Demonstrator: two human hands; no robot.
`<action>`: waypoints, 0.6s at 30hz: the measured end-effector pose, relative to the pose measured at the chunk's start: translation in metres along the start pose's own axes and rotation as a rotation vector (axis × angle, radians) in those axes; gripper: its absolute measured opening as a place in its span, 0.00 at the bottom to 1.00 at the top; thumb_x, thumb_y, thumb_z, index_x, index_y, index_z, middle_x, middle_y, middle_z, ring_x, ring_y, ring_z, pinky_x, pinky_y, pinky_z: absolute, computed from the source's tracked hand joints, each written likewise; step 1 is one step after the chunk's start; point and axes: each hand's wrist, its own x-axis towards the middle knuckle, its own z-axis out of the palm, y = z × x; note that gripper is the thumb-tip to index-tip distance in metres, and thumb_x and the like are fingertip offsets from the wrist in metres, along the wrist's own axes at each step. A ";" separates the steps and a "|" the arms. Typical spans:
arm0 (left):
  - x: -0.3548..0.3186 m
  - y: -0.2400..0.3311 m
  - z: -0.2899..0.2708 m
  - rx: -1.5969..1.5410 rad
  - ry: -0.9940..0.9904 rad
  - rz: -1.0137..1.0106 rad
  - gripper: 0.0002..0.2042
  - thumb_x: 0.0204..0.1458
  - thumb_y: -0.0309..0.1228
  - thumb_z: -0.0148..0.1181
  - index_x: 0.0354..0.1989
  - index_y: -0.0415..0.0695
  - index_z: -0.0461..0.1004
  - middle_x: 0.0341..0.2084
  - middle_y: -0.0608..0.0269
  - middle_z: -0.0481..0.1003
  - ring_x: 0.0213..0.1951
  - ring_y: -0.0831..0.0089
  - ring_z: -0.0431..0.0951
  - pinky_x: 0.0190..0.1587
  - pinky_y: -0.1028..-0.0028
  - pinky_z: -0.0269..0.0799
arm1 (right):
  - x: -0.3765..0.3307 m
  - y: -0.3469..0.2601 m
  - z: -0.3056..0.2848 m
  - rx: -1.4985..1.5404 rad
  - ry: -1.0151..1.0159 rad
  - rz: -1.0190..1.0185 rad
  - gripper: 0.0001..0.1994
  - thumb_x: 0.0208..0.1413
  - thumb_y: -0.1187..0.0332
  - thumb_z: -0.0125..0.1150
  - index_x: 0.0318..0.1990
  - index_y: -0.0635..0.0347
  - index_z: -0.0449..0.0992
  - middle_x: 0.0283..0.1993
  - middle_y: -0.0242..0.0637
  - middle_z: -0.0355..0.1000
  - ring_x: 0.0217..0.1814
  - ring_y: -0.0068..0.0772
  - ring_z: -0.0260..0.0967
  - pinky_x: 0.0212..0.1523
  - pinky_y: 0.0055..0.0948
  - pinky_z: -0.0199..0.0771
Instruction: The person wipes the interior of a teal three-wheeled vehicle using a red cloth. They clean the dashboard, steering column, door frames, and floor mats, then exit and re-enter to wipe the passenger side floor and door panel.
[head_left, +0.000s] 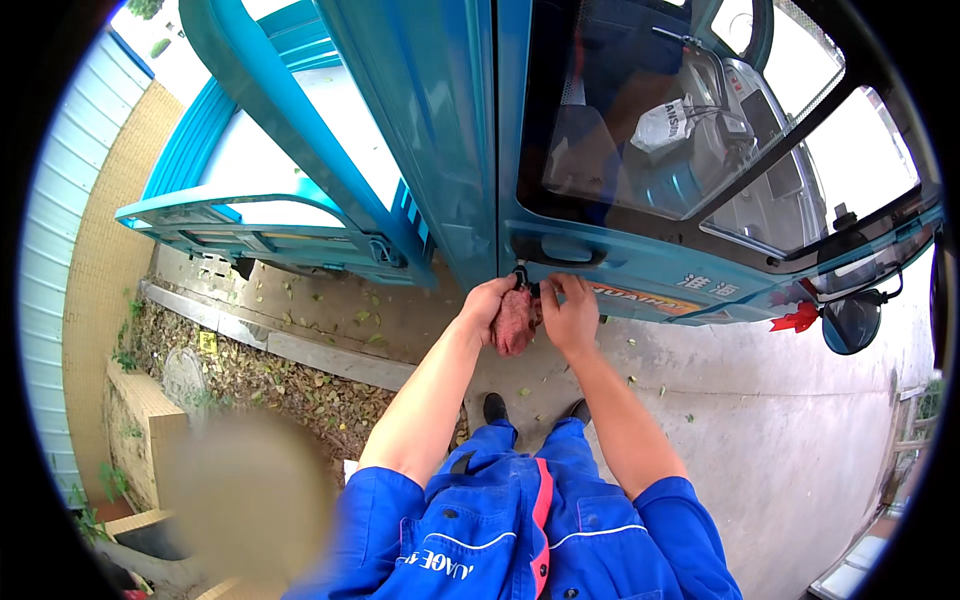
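Out of focus at the lower left, a round tan shape [250,490] is seen, too blurred to be identified. Blue work clothes [480,520] with a red strip down the front are worn by the person, and dark shoes [494,407] are planted on the concrete ground [740,430]. Both forearms are stretched forward to the blue truck door [640,265], where a red cloth bundle [513,325] is hung just below the handle [558,250], near the door's rear edge. The bundle's upper left side is touched by the left hand [488,305], its fingers curled narrow; whether the bundle or the small dark piece [520,277] above it is pinched cannot be told. The right hand [570,312] is held just beside the bundle's right side with fingers bent; whether anything is gripped there cannot be told. An orange strip [645,299] is fixed along the door toward its front edge. Through the window [590,190] above, a white bag [660,127] is seen inside the cab. At the truck's front, a red ribbon [797,318] is hung beside a round mirror [853,322]. Behind the cab, the cargo bed [270,238] is seen, with fallen leaves [300,375] scattered along a kerb [290,347] and a pale ribbed wall [70,220] beyond.
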 end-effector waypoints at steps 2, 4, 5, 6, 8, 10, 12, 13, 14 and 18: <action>0.006 0.001 0.000 0.178 0.009 0.089 0.13 0.68 0.39 0.55 0.46 0.39 0.73 0.34 0.55 0.80 0.33 0.60 0.82 0.37 0.52 0.82 | 0.009 -0.011 -0.006 -0.240 0.112 -0.249 0.16 0.55 0.63 0.69 0.49 0.58 0.78 0.49 0.42 0.77 0.51 0.53 0.72 0.57 0.50 0.69; 0.008 -0.003 -0.009 0.235 0.016 0.103 0.14 0.69 0.40 0.54 0.46 0.39 0.74 0.33 0.55 0.80 0.33 0.60 0.83 0.38 0.52 0.82 | 0.021 -0.016 -0.007 -0.381 0.141 -0.400 0.19 0.55 0.62 0.69 0.52 0.59 0.78 0.51 0.43 0.77 0.53 0.54 0.72 0.59 0.50 0.68; 0.010 -0.001 -0.012 0.204 0.007 0.080 0.15 0.69 0.41 0.54 0.45 0.39 0.74 0.33 0.56 0.80 0.34 0.59 0.83 0.39 0.53 0.82 | 0.031 -0.013 -0.005 -0.410 0.124 -0.433 0.20 0.54 0.62 0.70 0.52 0.59 0.78 0.52 0.43 0.77 0.53 0.55 0.72 0.60 0.50 0.68; 0.012 0.001 -0.014 0.172 -0.001 0.057 0.16 0.69 0.42 0.53 0.44 0.39 0.75 0.33 0.56 0.80 0.35 0.59 0.83 0.40 0.54 0.82 | 0.039 -0.010 -0.003 -0.439 0.106 -0.466 0.21 0.54 0.61 0.70 0.53 0.60 0.78 0.53 0.44 0.77 0.54 0.56 0.72 0.61 0.49 0.67; 0.013 -0.004 -0.007 0.395 0.090 0.232 0.18 0.69 0.44 0.54 0.39 0.39 0.76 0.31 0.55 0.80 0.35 0.57 0.83 0.42 0.58 0.80 | 0.047 0.000 0.001 -0.414 0.011 -0.418 0.22 0.54 0.61 0.71 0.54 0.60 0.78 0.51 0.46 0.78 0.53 0.58 0.73 0.60 0.51 0.68; 0.007 -0.009 0.003 1.119 0.504 0.552 0.19 0.62 0.44 0.60 0.27 0.40 0.75 0.29 0.52 0.80 0.35 0.54 0.82 0.44 0.61 0.77 | 0.052 0.011 0.000 -0.417 -0.066 -0.376 0.22 0.54 0.61 0.71 0.55 0.60 0.77 0.51 0.48 0.78 0.54 0.58 0.74 0.58 0.52 0.69; -0.001 -0.009 -0.001 1.487 0.588 0.983 0.18 0.57 0.43 0.63 0.26 0.40 0.75 0.30 0.51 0.81 0.35 0.52 0.81 0.43 0.59 0.77 | 0.056 0.011 -0.002 -0.435 -0.120 -0.346 0.22 0.55 0.61 0.70 0.55 0.60 0.77 0.52 0.49 0.78 0.55 0.56 0.74 0.57 0.51 0.70; -0.003 -0.009 -0.001 1.664 0.621 1.208 0.17 0.54 0.43 0.65 0.25 0.41 0.74 0.30 0.50 0.81 0.35 0.51 0.81 0.43 0.58 0.77 | 0.055 0.012 -0.002 -0.444 -0.133 -0.328 0.22 0.55 0.61 0.70 0.55 0.60 0.78 0.51 0.50 0.79 0.55 0.56 0.74 0.57 0.51 0.70; -0.006 -0.006 0.004 1.598 0.547 1.253 0.16 0.49 0.42 0.67 0.24 0.42 0.75 0.29 0.52 0.82 0.35 0.50 0.81 0.41 0.55 0.77 | 0.056 0.012 -0.002 -0.451 -0.146 -0.314 0.21 0.56 0.61 0.70 0.55 0.60 0.78 0.51 0.50 0.79 0.55 0.55 0.75 0.57 0.50 0.70; -0.004 -0.007 0.021 1.717 0.571 1.086 0.13 0.52 0.40 0.63 0.25 0.43 0.76 0.24 0.50 0.81 0.36 0.48 0.81 0.39 0.53 0.78 | 0.060 0.013 -0.003 -0.414 -0.232 -0.283 0.20 0.56 0.61 0.69 0.53 0.61 0.79 0.48 0.51 0.80 0.53 0.55 0.76 0.55 0.50 0.71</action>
